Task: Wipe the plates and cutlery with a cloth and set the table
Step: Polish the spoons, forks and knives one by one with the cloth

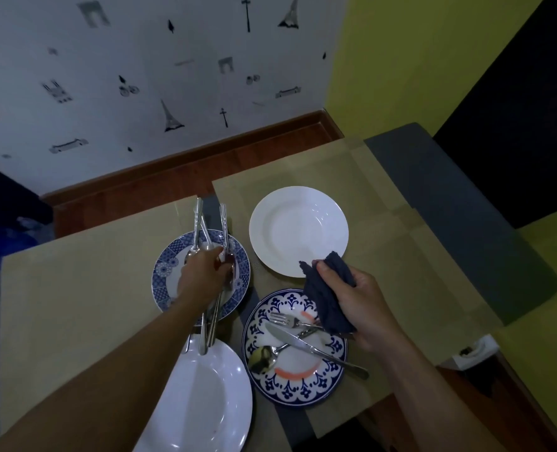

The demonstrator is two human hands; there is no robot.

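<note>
Gripping a cutlery bundle (223,226), left hand (205,275) curled its fingers round it over the blue plate (169,275), mid-tabletop | right hand (365,305) clenched the dark cloth (326,301) above the floral plate (303,391), by the tabletop's near edge.

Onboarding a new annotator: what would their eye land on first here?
The left grip holds a bundle of cutlery over the blue plate, centre left. The right grip holds a dark cloth above the floral plate, where a fork, knife and spoon lie crossed. The far white plate and the near white plate stand out bright on the dim table.
</note>
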